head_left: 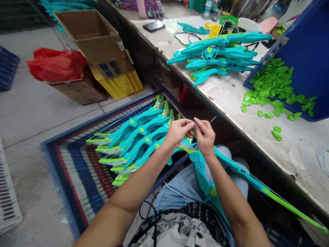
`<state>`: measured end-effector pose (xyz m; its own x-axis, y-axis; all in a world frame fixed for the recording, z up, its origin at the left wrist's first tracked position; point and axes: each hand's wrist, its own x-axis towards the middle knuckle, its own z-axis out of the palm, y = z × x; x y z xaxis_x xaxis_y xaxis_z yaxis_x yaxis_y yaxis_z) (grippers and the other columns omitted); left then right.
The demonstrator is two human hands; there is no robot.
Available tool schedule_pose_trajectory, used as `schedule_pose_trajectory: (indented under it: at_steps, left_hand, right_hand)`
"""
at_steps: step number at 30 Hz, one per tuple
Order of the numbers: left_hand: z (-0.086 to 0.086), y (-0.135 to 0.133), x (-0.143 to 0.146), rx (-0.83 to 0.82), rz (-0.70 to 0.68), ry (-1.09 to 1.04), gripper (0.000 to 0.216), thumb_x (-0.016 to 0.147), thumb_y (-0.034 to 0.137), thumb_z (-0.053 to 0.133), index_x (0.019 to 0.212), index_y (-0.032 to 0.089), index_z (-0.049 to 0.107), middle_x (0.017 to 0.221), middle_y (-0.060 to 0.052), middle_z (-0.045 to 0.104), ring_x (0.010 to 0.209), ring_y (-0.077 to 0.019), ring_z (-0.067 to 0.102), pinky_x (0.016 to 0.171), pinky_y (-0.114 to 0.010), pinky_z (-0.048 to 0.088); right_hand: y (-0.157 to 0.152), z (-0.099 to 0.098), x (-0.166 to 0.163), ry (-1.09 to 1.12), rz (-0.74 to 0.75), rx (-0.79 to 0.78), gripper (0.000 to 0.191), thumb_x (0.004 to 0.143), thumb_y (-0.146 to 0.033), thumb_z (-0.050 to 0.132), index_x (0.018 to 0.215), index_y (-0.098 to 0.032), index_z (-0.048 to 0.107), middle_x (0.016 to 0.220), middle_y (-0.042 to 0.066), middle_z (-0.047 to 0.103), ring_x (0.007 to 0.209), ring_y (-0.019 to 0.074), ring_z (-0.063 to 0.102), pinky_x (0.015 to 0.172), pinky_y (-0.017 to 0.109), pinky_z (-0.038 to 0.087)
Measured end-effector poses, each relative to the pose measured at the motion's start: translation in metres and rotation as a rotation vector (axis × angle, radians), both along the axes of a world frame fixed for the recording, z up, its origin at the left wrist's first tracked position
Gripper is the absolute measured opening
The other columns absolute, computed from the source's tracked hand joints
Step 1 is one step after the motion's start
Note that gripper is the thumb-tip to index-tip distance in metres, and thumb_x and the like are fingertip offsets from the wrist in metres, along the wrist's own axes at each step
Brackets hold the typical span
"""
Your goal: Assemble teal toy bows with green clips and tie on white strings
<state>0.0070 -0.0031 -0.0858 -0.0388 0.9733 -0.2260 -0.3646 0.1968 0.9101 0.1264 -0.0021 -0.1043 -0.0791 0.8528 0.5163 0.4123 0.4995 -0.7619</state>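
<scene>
A teal and lime-green toy bow lies across my lap, with a white string running along its right limb. Above its near end, my left hand and my right hand meet with fingertips pinched together. Both appear to pinch the string, whose short white tail sticks out beyond my right fingers. The exact point between the fingertips is too small to make out. To the left, several strung toy bows rest side by side in a cloth-lined crate.
On the workbench to the right sit a stack of teal bow parts, a phone and a tipped blue bin spilling green plastic pieces. Cardboard boxes and a red bag stand on the floor behind the crate.
</scene>
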Motion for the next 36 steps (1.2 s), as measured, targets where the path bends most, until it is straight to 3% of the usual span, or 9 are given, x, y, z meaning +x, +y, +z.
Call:
schedule_pose_trajectory:
  at_steps: [3,10,14,19,24,29,36]
  left_hand:
    - [0.003,0.002,0.002,-0.024,0.037,-0.01,0.015,0.064,0.026,0.071,0.064,0.013,0.063,0.059,-0.002,0.064,0.053,-0.0121,0.059,0.043,-0.02,0.047]
    - [0.006,0.004,-0.006,0.038,-0.164,-0.025,0.011,0.061,0.02,0.068,0.069,0.012,0.068,0.065,-0.003,0.066,0.059,-0.0133,0.061,0.053,-0.023,0.051]
    - [0.001,0.0,0.002,0.132,-0.083,0.123,0.014,0.065,0.019,0.066,0.076,0.013,0.07,0.065,-0.001,0.066,0.052,-0.0097,0.054,0.049,-0.021,0.045]
    - [-0.008,0.0,0.012,0.217,0.041,0.249,0.014,0.069,0.025,0.068,0.076,0.013,0.071,0.071,-0.003,0.069,0.064,-0.013,0.06,0.06,-0.022,0.047]
    - [-0.014,0.0,0.013,0.221,0.046,0.252,0.017,0.072,0.028,0.066,0.078,0.013,0.072,0.076,-0.005,0.072,0.072,-0.0161,0.063,0.068,-0.026,0.049]
    - [-0.014,-0.001,0.014,0.257,0.072,0.356,0.017,0.076,0.027,0.063,0.08,0.014,0.072,0.077,-0.005,0.072,0.072,-0.0161,0.064,0.067,-0.026,0.049]
    - [-0.01,-0.001,0.012,0.295,0.0,0.419,0.015,0.076,0.024,0.062,0.082,0.013,0.071,0.08,-0.005,0.072,0.074,-0.0158,0.064,0.068,-0.025,0.049]
  right_hand:
    - [0.001,0.005,0.004,-0.05,-0.008,0.094,0.02,0.092,-0.026,0.052,0.098,-0.026,0.071,0.09,0.004,0.063,0.084,0.015,0.062,0.074,0.03,0.054]
    - [0.011,0.009,0.019,-0.186,0.07,0.198,0.019,0.093,-0.025,0.05,0.089,-0.024,0.068,0.087,0.005,0.067,0.081,0.0157,0.064,0.073,0.031,0.055]
    - [0.01,0.002,0.019,-0.255,0.017,0.233,0.016,0.093,-0.024,0.048,0.088,-0.022,0.063,0.088,0.006,0.068,0.083,0.0166,0.065,0.076,0.032,0.054]
    - [0.005,-0.004,0.02,-0.198,-0.05,0.22,0.012,0.093,-0.021,0.048,0.087,-0.021,0.059,0.081,0.003,0.066,0.074,0.0138,0.063,0.07,0.027,0.053]
    - [0.001,-0.006,0.019,-0.13,0.009,0.179,0.013,0.093,-0.021,0.05,0.084,-0.02,0.06,0.08,0.002,0.066,0.073,0.0132,0.062,0.069,0.026,0.053]
    - [0.002,-0.004,0.016,-0.021,-0.068,0.101,0.011,0.091,-0.026,0.054,0.089,-0.021,0.063,0.083,0.002,0.068,0.073,0.0139,0.064,0.067,0.028,0.053]
    - [0.006,0.0,0.022,-0.187,-0.052,0.178,0.017,0.095,-0.024,0.046,0.085,-0.021,0.061,0.079,0.003,0.065,0.075,0.0145,0.062,0.07,0.029,0.051]
